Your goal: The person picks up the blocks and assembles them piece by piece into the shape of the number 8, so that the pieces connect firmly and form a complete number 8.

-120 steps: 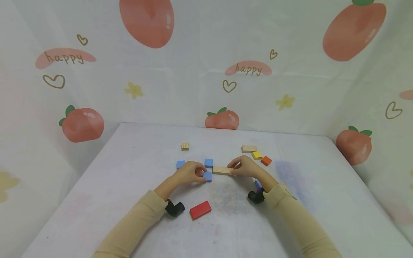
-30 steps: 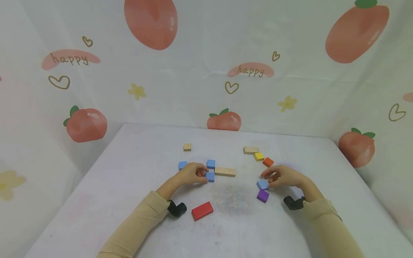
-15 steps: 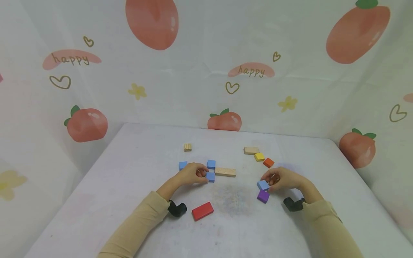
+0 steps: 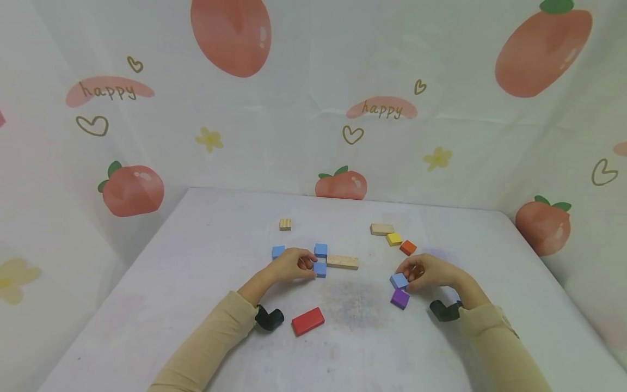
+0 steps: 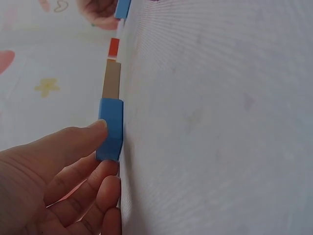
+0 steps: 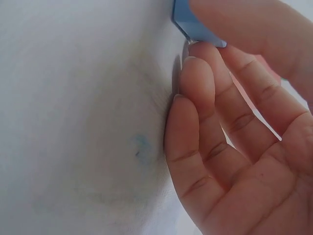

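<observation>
My left hand pinches a blue block between thumb and fingers, low on the table. In the left wrist view its thumb lies on the face of the blue block. That block sits at the left end of a long plain wooden block, with another blue block just behind. Out to the right, my right hand grips a light blue block, thumb on its near side. A purple block sits close in front of it. The right wrist view shows only part of the light blue block.
A red block lies near the front. Behind my left hand are a partly hidden blue block and a small ridged wooden block. A plain wooden block, a yellow block and an orange block stand back right.
My right hand has left the long wooden block, moved right and closed its fingers on the light blue block. My left hand stays at its blue block.
</observation>
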`<state>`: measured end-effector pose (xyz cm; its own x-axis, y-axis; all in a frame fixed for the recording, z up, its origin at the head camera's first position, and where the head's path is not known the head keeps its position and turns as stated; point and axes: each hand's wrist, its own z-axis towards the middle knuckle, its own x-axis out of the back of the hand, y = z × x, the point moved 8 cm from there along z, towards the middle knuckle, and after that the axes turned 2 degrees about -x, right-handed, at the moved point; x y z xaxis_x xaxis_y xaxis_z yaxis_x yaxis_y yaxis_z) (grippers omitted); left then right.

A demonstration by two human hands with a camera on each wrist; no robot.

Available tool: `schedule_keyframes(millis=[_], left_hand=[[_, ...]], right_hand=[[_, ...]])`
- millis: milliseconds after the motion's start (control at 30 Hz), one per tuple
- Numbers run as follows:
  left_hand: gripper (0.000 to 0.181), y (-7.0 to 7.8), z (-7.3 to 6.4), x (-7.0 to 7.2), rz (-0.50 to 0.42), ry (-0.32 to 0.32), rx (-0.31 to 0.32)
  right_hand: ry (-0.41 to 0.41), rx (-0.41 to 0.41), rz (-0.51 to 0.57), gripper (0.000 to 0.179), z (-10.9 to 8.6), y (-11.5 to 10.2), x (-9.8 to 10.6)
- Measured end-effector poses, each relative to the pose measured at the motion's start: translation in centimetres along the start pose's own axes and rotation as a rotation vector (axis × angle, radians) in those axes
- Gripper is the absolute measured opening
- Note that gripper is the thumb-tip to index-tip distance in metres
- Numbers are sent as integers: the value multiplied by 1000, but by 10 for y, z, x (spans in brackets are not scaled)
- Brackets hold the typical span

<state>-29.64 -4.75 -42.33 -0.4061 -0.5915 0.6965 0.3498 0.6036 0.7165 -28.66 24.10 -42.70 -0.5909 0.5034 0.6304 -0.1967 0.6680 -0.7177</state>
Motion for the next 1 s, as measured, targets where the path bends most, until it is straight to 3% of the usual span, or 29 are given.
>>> schedule_keyframes(millis=[333,1000], left_hand=[[33,-1,0,0,3,5,-19],[34,-3,1,-1,-10,-1,18]], right_hand=[[29,11,-40,32,4,-5,4],[85,148,-45,33,18,-34,13]])
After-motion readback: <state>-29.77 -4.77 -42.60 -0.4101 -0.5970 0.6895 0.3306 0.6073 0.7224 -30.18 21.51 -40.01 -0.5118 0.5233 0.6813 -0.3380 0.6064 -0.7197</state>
